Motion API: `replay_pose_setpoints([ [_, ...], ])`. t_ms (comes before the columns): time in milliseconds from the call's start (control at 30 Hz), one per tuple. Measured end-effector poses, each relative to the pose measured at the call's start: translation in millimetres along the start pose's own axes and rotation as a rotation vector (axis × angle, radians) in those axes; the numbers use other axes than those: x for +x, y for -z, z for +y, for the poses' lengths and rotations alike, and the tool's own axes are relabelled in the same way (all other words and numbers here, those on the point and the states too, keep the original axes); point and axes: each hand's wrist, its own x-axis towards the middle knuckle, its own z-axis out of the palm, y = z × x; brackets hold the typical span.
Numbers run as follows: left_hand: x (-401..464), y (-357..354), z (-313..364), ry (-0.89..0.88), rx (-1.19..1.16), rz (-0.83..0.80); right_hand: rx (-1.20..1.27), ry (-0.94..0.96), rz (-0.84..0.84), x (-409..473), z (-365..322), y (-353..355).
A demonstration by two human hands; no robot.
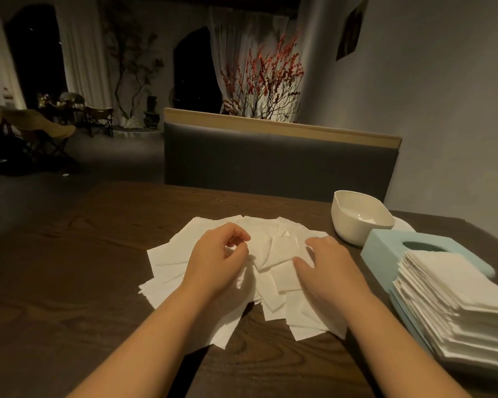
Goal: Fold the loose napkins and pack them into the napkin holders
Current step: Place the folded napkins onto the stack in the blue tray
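Far left, beyond the table: folding chairs (55, 122) stand on a dim floor, with a bare-branched plant (133, 81) behind them.

Dark wooden table (55, 268): occupies the whole foreground.

Loose napkins (173, 254): white sheets lie spread in an overlapping heap at the centre of the table, flat on the wood, fanning from left of centre to just short of the bowl.

Left hand (216, 262): positioned over the left half of the heap, palm down. Fingers are curled inward, thumb and fingertips drawn close together at the paper surface. Whether a sheet is actually pinched between them cannot be told.

Right hand (325, 268): lies on the right half of the heap, palm down. Fingers are extended and slightly apart, resting on the napkins, gripping nothing visible.

Behind the table: a grey upholstered bench back (270, 162) with a pale wooden top rail; red-berried branches (265, 76) rise beyond it against white curtains.

White bowl (360, 219): stands upright at the right rear of the table, just beside the far end of the holder.

Light blue napkin holder (385, 248): lies near the right edge, its oval opening facing up.

Stack of folded napkins (454, 300): a tall pile rests on the near part of the blue holder assembly, edges staggered. Whether it sits in a second tray or on the same piece cannot be told.
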Motion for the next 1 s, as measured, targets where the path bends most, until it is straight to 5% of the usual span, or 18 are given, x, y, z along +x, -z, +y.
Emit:
replay_pose_setpoints([
  [167, -1, -1, 0, -0.012, 0.01, 0.005, -0.291, 0.055, -0.104, -8, -27, -12],
  [733, -2, -1, 5, -0.007, -0.065, 0.022, -0.305, 0.05, 0.068, 9, -10, 6],
  [833, -3, -1, 6, -0.022, -0.06, 0.043, -0.144, 0.108, 0.2, 8, -1, 13],
  [1000, -2, 1, 6, -0.02, -0.111, 0.114, 0.552, 0.171, 0.342, -11, 4, 31],
])
